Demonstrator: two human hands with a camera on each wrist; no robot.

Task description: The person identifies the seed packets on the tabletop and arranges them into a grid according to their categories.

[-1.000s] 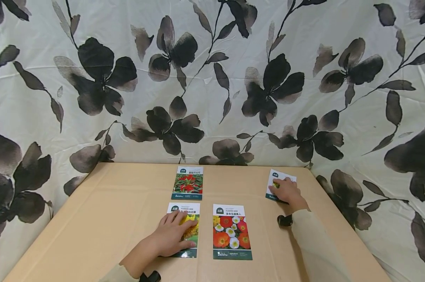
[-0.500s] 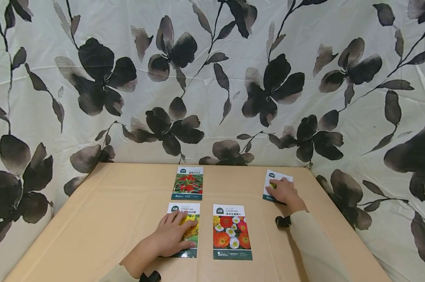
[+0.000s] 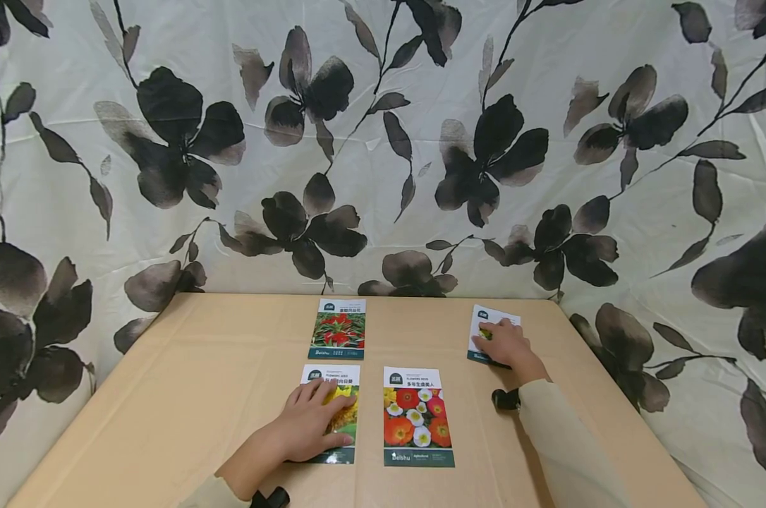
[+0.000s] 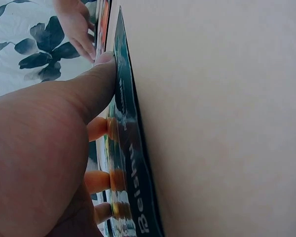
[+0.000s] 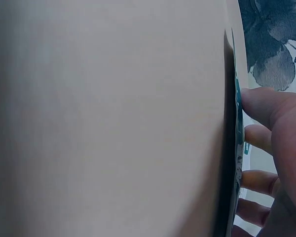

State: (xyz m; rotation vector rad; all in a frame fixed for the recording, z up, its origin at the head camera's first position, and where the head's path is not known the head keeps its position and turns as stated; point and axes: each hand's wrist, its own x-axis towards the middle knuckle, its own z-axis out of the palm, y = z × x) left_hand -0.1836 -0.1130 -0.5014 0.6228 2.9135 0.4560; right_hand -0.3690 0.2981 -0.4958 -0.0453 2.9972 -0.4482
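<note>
My left hand [image 3: 303,423] lies with spread fingers on a yellow-flower seed packet [image 3: 346,425] at the front of the table. In the left wrist view its thumb touches the packet's dark green lower strip [image 4: 130,143]. At the back right, my right hand [image 3: 506,343] rests its fingertips on another seed packet [image 3: 484,315], slightly turned and with its picture mostly covered. In the right wrist view, thumb and fingers press on that packet's face [image 5: 240,118], and a dark shadow runs along its near edge.
A seed packet with orange poppies [image 3: 417,420] lies right of the left hand. Behind the yellow packet lies one with red flowers [image 3: 337,330]. A floral cloth [image 3: 383,162] hangs behind the back edge of the table [image 3: 186,395].
My right hand has moved left across the table, and the packet under its fingers has moved left with it. The left hand and the other packets have stayed in place.
</note>
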